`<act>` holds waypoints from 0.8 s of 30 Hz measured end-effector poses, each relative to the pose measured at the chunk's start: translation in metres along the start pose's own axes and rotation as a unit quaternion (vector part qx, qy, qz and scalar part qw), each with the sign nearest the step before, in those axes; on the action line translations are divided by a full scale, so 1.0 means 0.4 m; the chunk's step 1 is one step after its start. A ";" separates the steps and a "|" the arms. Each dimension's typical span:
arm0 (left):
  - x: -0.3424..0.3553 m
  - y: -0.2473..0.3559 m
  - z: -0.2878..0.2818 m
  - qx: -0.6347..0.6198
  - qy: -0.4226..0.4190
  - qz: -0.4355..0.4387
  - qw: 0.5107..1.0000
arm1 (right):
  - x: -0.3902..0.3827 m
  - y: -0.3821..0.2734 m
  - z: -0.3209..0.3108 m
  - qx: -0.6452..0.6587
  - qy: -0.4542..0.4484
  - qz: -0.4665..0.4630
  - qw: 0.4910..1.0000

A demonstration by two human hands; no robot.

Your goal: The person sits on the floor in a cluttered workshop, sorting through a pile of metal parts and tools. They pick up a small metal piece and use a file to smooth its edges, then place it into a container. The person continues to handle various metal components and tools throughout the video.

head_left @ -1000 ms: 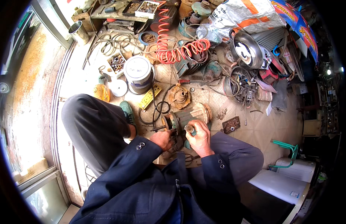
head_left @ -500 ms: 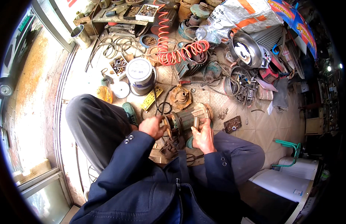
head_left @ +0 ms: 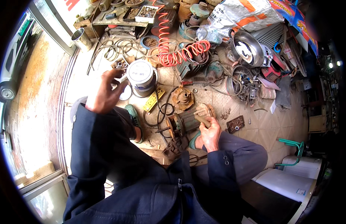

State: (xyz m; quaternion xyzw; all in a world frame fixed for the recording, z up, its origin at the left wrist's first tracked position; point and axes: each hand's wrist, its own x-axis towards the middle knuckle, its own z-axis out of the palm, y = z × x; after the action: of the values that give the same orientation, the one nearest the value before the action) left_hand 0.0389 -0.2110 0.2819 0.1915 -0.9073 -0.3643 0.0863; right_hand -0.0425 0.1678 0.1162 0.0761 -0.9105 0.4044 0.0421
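My left hand (head_left: 105, 92) is raised at the left, beside a white-lidded can (head_left: 140, 72). Its fingers are apart, and I see nothing in them. A short tan rod (head_left: 203, 120) is gripped in my right hand (head_left: 211, 135), over the right end of an electric motor (head_left: 187, 120). The motor's ribbed, green-grey body lies on the floor between my feet, a thin shaft (head_left: 163, 130) sticking out of its left end. Just beyond it rests a rusty round end cover (head_left: 182, 98). Dark rags (head_left: 175, 146) lie against the motor's near side.
A yellow power strip (head_left: 154, 99) and black cable lie left of the motor. Right of it is a small tray of dark bits (head_left: 235, 124). A coiled red hose (head_left: 180, 56) hangs beyond. Farther right stand a tub of tools (head_left: 242, 84) and a steel pan (head_left: 247, 48).
My left hand has left the motor's left end and swung up and left toward the can, uncovering the shaft. The rod in my right hand has tilted; that hand has shifted slightly.
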 end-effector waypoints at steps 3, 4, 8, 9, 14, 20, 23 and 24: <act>-0.010 -0.028 0.051 0.048 0.008 0.024 0.999 | 0.002 0.010 0.009 0.046 -0.005 0.055 0.997; -0.015 -0.005 0.052 0.031 -0.010 0.006 0.999 | 0.002 0.015 0.010 0.057 -0.010 0.060 0.997; -0.018 -0.017 0.055 0.053 -0.007 0.007 0.999 | 0.000 0.000 0.034 0.088 -0.034 0.039 0.995; -0.018 -0.023 0.051 0.061 0.003 0.016 0.998 | -0.002 -0.007 0.042 0.101 -0.042 0.036 0.993; -0.008 -0.024 0.056 0.026 0.033 0.014 0.999 | -0.013 -0.094 0.077 0.091 -0.050 -0.017 0.994; -0.024 -0.050 0.034 0.049 0.039 -0.025 0.998 | 0.007 -0.265 0.070 0.119 -0.045 -0.085 0.988; -0.036 -0.049 0.020 0.027 0.049 -0.026 0.998 | 0.010 -0.332 0.028 0.050 -0.066 -0.114 0.990; -0.042 -0.053 0.020 0.014 0.055 -0.024 0.998 | 0.023 -0.365 0.021 0.040 -0.007 -0.211 0.977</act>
State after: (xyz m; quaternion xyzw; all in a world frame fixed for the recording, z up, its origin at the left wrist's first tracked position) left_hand 0.0578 -0.2133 0.2611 0.2339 -0.9013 -0.3426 0.1252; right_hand -0.0265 0.0641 0.2184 0.2712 -0.8570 0.4223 0.1172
